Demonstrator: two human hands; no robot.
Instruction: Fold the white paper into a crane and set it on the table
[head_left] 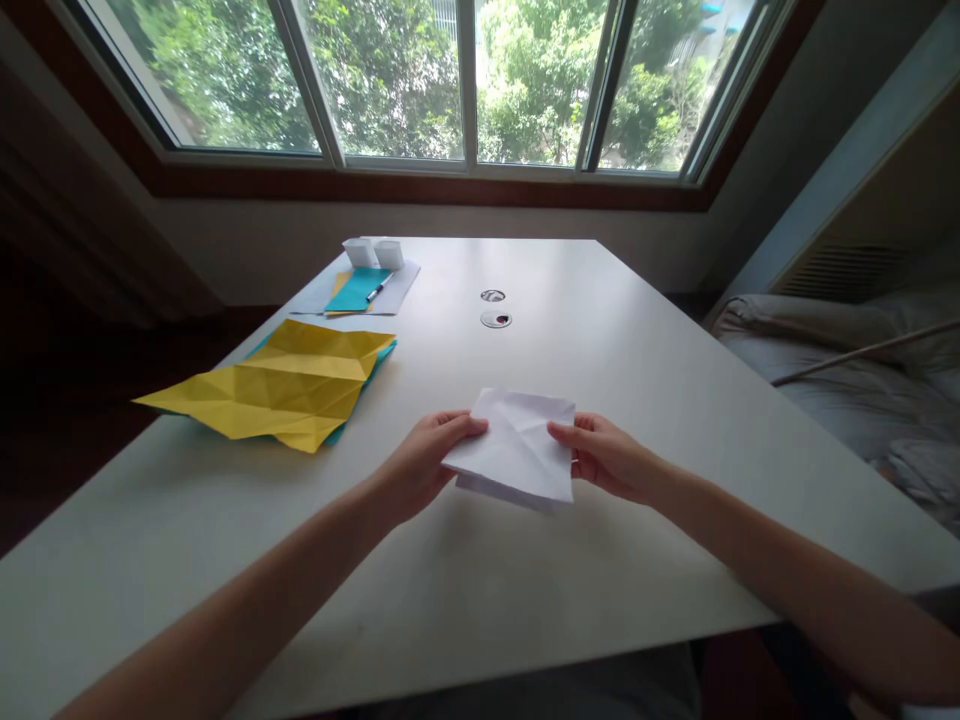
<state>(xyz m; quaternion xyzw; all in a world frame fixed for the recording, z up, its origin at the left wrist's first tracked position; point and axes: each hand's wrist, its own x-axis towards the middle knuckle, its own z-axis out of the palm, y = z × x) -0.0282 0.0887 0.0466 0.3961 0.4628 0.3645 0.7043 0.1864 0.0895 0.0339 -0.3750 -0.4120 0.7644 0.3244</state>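
A folded sheet of white paper [519, 445] is held between my two hands, a little above the table. Creases cross its upper face, and a second layer shows below its near edge. My left hand [431, 455] grips the left side, thumb on top and fingers underneath. On the right side, my right hand [604, 455] pinches the edge the same way. The fingers beneath the paper are partly hidden.
Creased yellow paper [300, 380] lies over a blue sheet [381, 362] on the left of the white table [645, 370]. Farther back are two white boxes [388, 254], a pen [379, 287] and a blue paper [352, 289]. Two round inserts [491, 319] sit mid-table.
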